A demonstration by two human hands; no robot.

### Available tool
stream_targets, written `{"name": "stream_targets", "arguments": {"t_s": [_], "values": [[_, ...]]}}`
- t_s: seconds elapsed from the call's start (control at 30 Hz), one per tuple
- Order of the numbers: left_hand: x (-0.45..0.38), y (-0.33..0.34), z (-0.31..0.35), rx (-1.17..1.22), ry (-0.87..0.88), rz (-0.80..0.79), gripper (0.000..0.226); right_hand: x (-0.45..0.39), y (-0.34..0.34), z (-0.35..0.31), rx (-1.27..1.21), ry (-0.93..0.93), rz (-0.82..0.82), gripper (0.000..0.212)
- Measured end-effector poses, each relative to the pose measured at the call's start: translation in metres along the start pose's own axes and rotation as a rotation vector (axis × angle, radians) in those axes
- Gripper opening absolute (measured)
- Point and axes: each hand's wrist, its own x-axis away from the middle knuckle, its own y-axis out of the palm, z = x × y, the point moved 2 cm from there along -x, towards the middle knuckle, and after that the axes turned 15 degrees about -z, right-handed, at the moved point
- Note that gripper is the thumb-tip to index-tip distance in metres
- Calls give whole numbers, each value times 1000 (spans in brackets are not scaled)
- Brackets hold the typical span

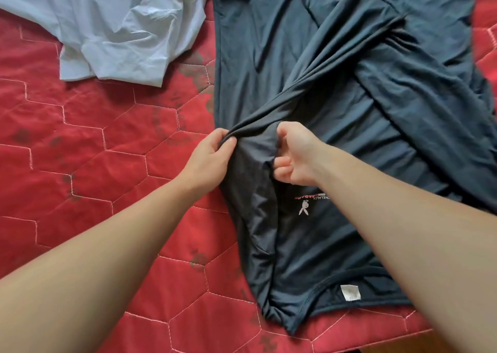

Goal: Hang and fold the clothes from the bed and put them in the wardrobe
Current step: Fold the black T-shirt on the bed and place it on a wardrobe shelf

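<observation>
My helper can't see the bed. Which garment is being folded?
On the red quilted bedspread lie two garments. It's the dark T-shirt on the right, white neck label nearest you, not the pale blue garment at the upper left.

We saw only one surface: a red quilted bedspread (80,143) filling the whole view. It had pale stitching in a hexagon pattern and faded dark floral prints (most visible near the centre). Light was soft and even. A dark strip showed at the bottom edge; we couldn't identify it.
</observation>
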Motion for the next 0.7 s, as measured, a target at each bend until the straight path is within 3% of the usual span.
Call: {"name": "stream_targets", "arguments": {"t_s": [0.1, 0.2, 0.3, 0.4, 0.5, 0.57, 0.63, 0.7], "values": [[0, -3, -3, -20, 23, 8, 18, 3, 2, 3, 62, -14, -78, 13], [1, -8, -6, -84, 31, 15, 19, 7, -3, -2, -11, -213, -54, 20], [0, -13, -9, -216, 16, 8, 17, 14, -12, -10, -195, -363, -103, 29], [-1, -14, -11, -329, -8, 11, 17, 28, -27, -25, -421, -461, -28, 14], [-2, -13, -9, -412, -67, 25, 15, 37, -38, -31, -611, -460, -99, 7], [-2, -11, -5, -494, -131, 17, 14, 34, -37, -22, -402, -319, -69, 14], [-3, -9, 3, -600, -185, 12, 21, 27, -37, -7, 74, -152, 153, 22], [-9, -6, 19, -693, -188, 53, 26, 19, -37, -1, 370, -136, 330, 31]]}}
